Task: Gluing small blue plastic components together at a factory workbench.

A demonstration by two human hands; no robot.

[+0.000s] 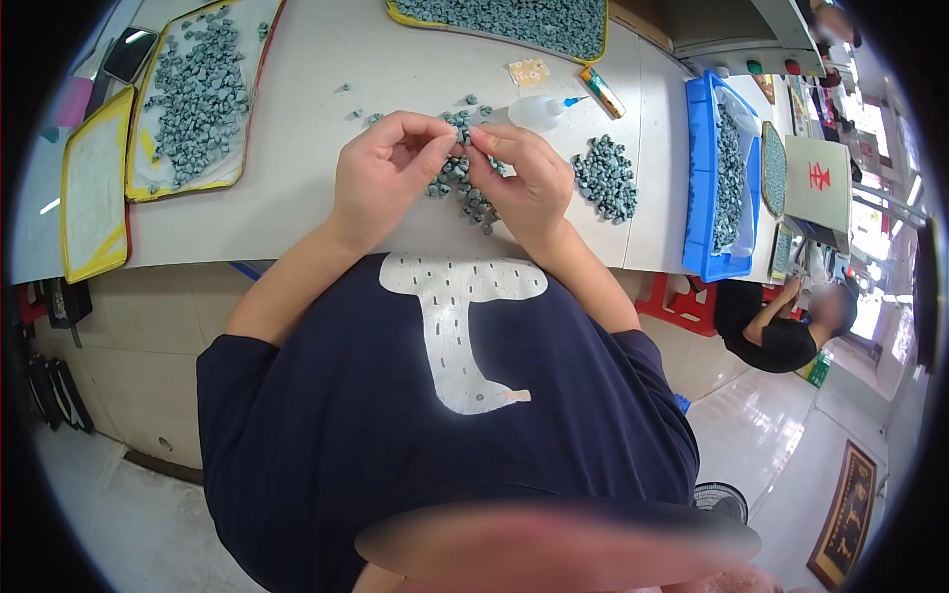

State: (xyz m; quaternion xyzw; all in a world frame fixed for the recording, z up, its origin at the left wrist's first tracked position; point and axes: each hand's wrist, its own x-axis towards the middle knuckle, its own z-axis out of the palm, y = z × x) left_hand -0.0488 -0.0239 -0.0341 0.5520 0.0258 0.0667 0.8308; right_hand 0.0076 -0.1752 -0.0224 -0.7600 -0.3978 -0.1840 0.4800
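Observation:
My left hand (388, 176) and my right hand (526, 180) meet above the white table, fingertips pinched together. Between them they grip a small grey-green piece (465, 132), too small to make out in detail. Directly below lies a loose pile of similar grey-green pieces (478, 206), partly hidden by my fingers. To the right of my right hand is a second heap of these pieces (606, 179). Just beyond that hand, a translucent squeeze bottle (535, 113) with a blue needle tip lies on its side.
Shallow yellow-edged trays full of pieces lie at the left (203, 104) and far edge (514, 22). A patterned packet (529, 72) and a printed tube (602, 91) rest beyond the bottle. At the right stands a blue crate (702, 178); a co-worker (791, 326) sits farther right.

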